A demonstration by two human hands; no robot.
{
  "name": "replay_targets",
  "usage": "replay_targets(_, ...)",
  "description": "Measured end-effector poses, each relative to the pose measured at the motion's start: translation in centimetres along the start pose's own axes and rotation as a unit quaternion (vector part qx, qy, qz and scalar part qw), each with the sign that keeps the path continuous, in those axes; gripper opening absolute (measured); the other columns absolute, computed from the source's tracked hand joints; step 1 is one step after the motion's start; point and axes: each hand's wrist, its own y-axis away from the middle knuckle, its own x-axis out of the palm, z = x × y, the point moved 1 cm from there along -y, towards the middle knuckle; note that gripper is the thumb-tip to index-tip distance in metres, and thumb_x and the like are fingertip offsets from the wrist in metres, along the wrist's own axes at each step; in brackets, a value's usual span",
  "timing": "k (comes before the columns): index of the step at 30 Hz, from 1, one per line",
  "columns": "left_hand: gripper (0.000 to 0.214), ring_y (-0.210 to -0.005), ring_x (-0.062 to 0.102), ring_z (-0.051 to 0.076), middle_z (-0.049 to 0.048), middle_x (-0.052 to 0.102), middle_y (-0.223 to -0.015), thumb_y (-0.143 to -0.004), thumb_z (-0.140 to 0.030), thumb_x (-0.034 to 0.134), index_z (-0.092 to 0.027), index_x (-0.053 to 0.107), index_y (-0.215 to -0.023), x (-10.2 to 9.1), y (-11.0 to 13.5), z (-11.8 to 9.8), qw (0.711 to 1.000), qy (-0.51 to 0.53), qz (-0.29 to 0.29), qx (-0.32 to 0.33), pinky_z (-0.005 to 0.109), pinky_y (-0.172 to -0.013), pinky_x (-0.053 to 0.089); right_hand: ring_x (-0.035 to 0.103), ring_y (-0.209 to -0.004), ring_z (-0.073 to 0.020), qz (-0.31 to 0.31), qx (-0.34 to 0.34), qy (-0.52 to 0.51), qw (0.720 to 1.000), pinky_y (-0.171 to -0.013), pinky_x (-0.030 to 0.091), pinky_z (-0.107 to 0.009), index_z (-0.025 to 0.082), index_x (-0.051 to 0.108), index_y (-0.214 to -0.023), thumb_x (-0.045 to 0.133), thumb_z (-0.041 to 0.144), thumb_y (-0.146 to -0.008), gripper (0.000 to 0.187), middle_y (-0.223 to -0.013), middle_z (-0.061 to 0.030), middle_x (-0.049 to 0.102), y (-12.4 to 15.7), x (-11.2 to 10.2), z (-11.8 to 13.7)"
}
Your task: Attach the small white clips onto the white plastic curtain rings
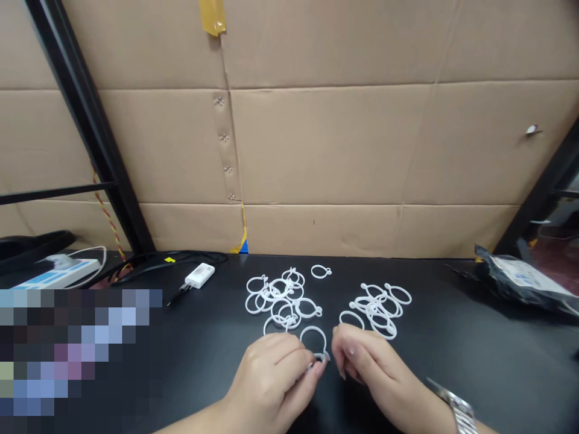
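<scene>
At the frame's lower centre, the left hand (275,374) pinches a thin white plastic-looking ring (313,328) between thumb and fingers. Beside it, the right hand (373,358) curls inward, and whether it grips anything cannot be told; similar white rings (277,295) lie heaped above, mid-frame, on the flat black tabletop (461,337).

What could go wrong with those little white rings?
The white ring at the left hand's fingertips might slip, since it seems pinched at just one edge. Rings in the left pile overlap, so they could catch on each other. The right hand is close to the right pile and might bump it.
</scene>
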Motion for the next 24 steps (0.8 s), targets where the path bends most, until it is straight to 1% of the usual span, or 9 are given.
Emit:
replay_targets(3,0.019,-0.059,0.061,0.014,0.0041,0.067,-0.066,-0.088,-0.012,0.051,-0.015,0.067,-0.077,-0.4,-0.1,0.1,0.997,0.045,-0.021,-0.055,0.025,-0.06,0.048,0.037,-0.061,-0.0129,0.015,0.03,-0.016,0.999,-0.057,0.033,-0.026,0.023,0.04,-0.073,0.047,0.048,-0.091,0.031,-0.066,0.0048,0.04,0.2,0.3,0.3)
replay_targets(6,0.019,-0.081,0.066,0.018,0.0033,0.074,-0.086,-0.091,-0.02,0.051,-0.021,0.071,-0.089,-0.7,-0.1,0.4,0.981,0.107,-0.044,-0.154,0.031,-0.077,0.05,0.037,-0.061,-0.0126,0.046,0.068,-0.051,0.995,-0.058,0.034,-0.025,0.023,0.042,-0.085,0.058,0.042,-0.086,0.025,-0.067,0.0063,0.038,0.1,1.3,0.4)
replay_targets(8,0.021,-0.099,0.065,0.021,0.0011,0.074,-0.1,-0.092,-0.026,0.051,-0.028,0.071,-0.096,-0.7,0.0,0.5,0.963,0.142,-0.049,-0.226,0.041,-0.095,0.043,0.037,-0.062,-0.0125,0.046,0.077,-0.075,0.993,-0.06,0.035,-0.026,0.023,0.042,-0.096,0.058,0.038,-0.086,0.024,-0.067,0.007,0.037,0.0,2.0,0.3)
replay_targets(10,0.023,-0.108,0.062,0.024,0.0001,0.074,-0.104,-0.093,-0.031,0.05,-0.031,0.072,-0.098,-0.6,0.1,0.6,0.945,0.172,-0.03,-0.275,0.052,-0.105,0.031,0.036,-0.061,-0.0122,0.041,0.077,-0.103,0.991,-0.06,0.035,-0.026,0.023,0.042,-0.1,0.058,0.037,-0.086,0.026,-0.067,0.0072,0.037,-0.1,2.6,0.1)
replay_targets(12,0.024,-0.114,0.059,0.027,0.0001,0.073,-0.106,-0.092,-0.034,0.049,-0.033,0.072,-0.099,-0.4,0.0,0.6,0.937,0.196,-0.001,-0.288,0.06,-0.109,0.019,0.036,-0.061,-0.012,0.048,0.075,-0.131,0.987,-0.061,0.035,-0.026,0.022,0.044,-0.098,0.061,0.038,-0.084,0.028,-0.068,0.0071,0.037,-0.2,3.0,-0.1)
replay_targets(15,0.024,-0.121,0.054,0.027,-0.0004,0.07,-0.112,-0.092,-0.035,0.05,-0.035,0.07,-0.104,-0.3,-0.2,0.6,0.936,0.215,0.014,-0.28,0.062,-0.11,0.007,0.035,-0.061,-0.0118,0.065,0.076,-0.158,0.982,-0.062,0.036,-0.026,0.021,0.049,-0.095,0.067,0.041,-0.078,0.031,-0.067,0.0067,0.038,-0.4,3.2,-0.2)
replay_targets(20,0.024,-0.126,0.049,0.026,-0.0017,0.066,-0.119,-0.092,-0.036,0.049,-0.035,0.07,-0.104,-0.3,-0.3,0.5,0.918,0.255,0.014,-0.302,0.061,-0.111,0.011,0.038,-0.06,-0.0105,0.09,0.065,-0.203,0.973,-0.061,0.037,-0.025,0.018,0.063,-0.084,0.064,0.046,-0.08,0.028,-0.071,0.0028,0.047,-0.7,3.3,0.4)
replay_targets(22,0.024,-0.126,0.047,0.026,-0.0012,0.066,-0.118,-0.092,-0.037,0.049,-0.035,0.071,-0.102,-0.2,-0.3,0.4,0.911,0.272,0.019,-0.308,0.06,-0.111,0.014,0.037,-0.053,-0.0081,0.122,0.071,-0.226,0.964,-0.054,0.035,-0.022,0.018,0.065,-0.081,0.061,0.05,-0.081,0.032,-0.067,0.0036,0.048,-0.8,3.4,0.4)
replay_targets(24,0.024,-0.126,0.047,0.027,-0.0006,0.067,-0.116,-0.092,-0.037,0.049,-0.034,0.072,-0.1,-0.2,-0.3,0.3,0.909,0.279,0.019,-0.308,0.059,-0.11,0.017,0.033,-0.046,-0.0064,0.156,0.08,-0.227,0.958,-0.046,0.029,-0.02,0.017,0.066,-0.083,0.054,0.055,-0.084,0.04,-0.058,0.0057,0.045,-0.8,3.6,0.2)
